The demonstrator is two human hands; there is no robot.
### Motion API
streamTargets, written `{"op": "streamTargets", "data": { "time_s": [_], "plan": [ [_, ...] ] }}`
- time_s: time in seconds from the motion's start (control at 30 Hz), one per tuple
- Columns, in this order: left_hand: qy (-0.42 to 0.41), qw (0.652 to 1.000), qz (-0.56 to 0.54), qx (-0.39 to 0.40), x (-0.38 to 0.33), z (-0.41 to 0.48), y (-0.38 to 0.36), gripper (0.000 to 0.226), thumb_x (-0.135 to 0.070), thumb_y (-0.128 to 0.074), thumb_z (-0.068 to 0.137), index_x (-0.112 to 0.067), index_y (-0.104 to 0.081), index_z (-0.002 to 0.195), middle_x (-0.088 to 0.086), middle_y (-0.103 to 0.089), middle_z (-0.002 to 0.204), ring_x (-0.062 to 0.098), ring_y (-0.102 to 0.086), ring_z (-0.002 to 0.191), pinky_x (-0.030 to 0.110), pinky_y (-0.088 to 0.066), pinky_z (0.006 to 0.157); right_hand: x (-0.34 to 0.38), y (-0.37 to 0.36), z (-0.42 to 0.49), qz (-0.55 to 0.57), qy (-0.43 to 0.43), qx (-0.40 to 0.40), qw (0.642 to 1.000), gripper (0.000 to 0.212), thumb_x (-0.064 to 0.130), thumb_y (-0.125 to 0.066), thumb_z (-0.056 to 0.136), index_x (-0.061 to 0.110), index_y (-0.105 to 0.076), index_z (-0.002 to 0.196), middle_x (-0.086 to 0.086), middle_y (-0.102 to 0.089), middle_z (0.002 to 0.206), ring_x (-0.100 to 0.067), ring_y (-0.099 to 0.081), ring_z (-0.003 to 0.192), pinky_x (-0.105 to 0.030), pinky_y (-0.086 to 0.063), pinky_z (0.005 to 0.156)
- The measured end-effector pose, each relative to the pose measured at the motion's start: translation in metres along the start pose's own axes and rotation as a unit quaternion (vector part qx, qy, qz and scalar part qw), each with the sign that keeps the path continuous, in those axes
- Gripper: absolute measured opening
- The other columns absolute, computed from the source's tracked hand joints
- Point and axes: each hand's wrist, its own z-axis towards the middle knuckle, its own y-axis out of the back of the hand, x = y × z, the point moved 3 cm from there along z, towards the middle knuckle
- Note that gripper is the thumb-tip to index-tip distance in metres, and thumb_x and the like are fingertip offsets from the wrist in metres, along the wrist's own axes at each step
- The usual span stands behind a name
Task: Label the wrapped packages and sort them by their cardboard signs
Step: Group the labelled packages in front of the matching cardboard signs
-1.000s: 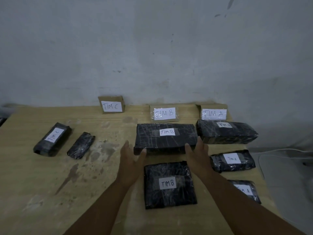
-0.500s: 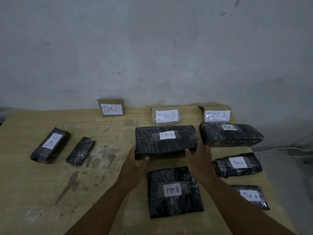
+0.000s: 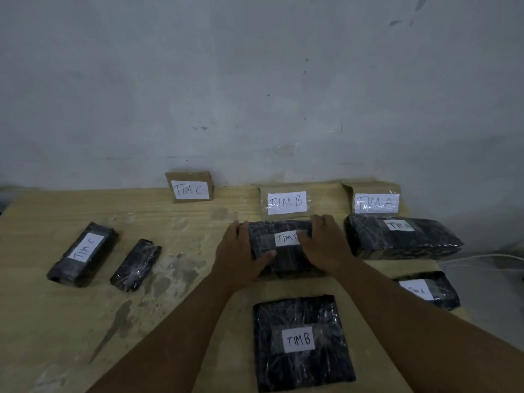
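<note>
Gripping the far TIM B package (image 3: 283,260), the left hand (image 3: 236,252) and right hand (image 3: 326,246) are curling around its ends; it is lying on the table (image 3: 184,222), just near of the TIM B sign (image 3: 287,202).

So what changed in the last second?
Both hands moved forward onto the long TIM B package: left hand grips its left end, right hand curls over its top, covering part of the label. All packages and cardboard signs stayed put.
</note>
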Motion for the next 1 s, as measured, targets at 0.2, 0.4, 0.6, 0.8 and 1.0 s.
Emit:
{"op": "streamTargets", "data": {
  "time_s": [0.2,0.4,0.6,0.8,1.0],
  "plan": [
    [0.067,0.993,-0.01,0.091,0.014,0.026,-0.01,0.115,-0.072,-0.059,0.083,-0.01,0.001,0.159,0.012,0.007,0.167,0.03,0.005,0.154,0.049,-0.012,0.124,0.004,-0.007,0.055,0.052,-0.048,0.046,0.996,0.055,0.041,-0.054,0.096,0.011,-0.039,0.14,-0.011,-0.046,0.131,-0.023,-0.052,0.109,-0.043,-0.052,0.093],
    [0.069,0.993,-0.031,0.094,0.021,0.041,-0.017,0.117,-0.073,-0.059,0.081,-0.014,0.003,0.159,0.007,0.013,0.167,0.025,0.009,0.154,0.047,-0.012,0.125,0.0,-0.019,0.093,0.072,-0.093,0.05,0.992,0.061,0.04,-0.058,0.096,0.005,-0.035,0.14,-0.015,-0.046,0.131,-0.031,-0.054,0.114,-0.039,-0.049,0.085],
    [0.061,0.994,-0.041,0.078,0.028,0.047,-0.022,0.114,-0.072,-0.061,0.082,-0.012,-0.001,0.16,0.005,0.009,0.167,0.022,0.006,0.154,0.044,-0.015,0.124,0.006,-0.036,0.106,0.043,-0.093,0.054,0.993,0.066,0.043,-0.061,0.094,0.004,-0.036,0.141,-0.015,-0.045,0.132,-0.033,-0.055,0.114,-0.048,-0.05,0.096],
    [0.063,0.993,-0.058,0.086,0.027,0.046,-0.022,0.115,-0.07,-0.063,0.082,-0.011,-0.001,0.159,0.005,0.009,0.167,0.022,0.006,0.154,0.043,-0.014,0.124,0.018,-0.044,0.104,-0.008,-0.051,0.035,0.998,0.058,0.044,-0.052,0.097,0.004,-0.042,0.138,-0.014,-0.048,0.128,-0.032,-0.056,0.111,-0.046,-0.046,0.097],
    [0.085,0.99,-0.087,0.067,0.025,0.058,-0.014,0.105,-0.068,-0.058,0.086,-0.01,-0.009,0.158,0.007,-0.01,0.167,0.024,-0.014,0.153,0.045,-0.02,0.123,0.019,-0.045,0.098,-0.017,-0.054,0.035,0.998,0.056,0.044,-0.054,0.095,0.007,-0.041,0.135,-0.014,-0.053,0.124,-0.032,-0.056,0.109,-0.047,-0.047,0.094]
  ]
}}
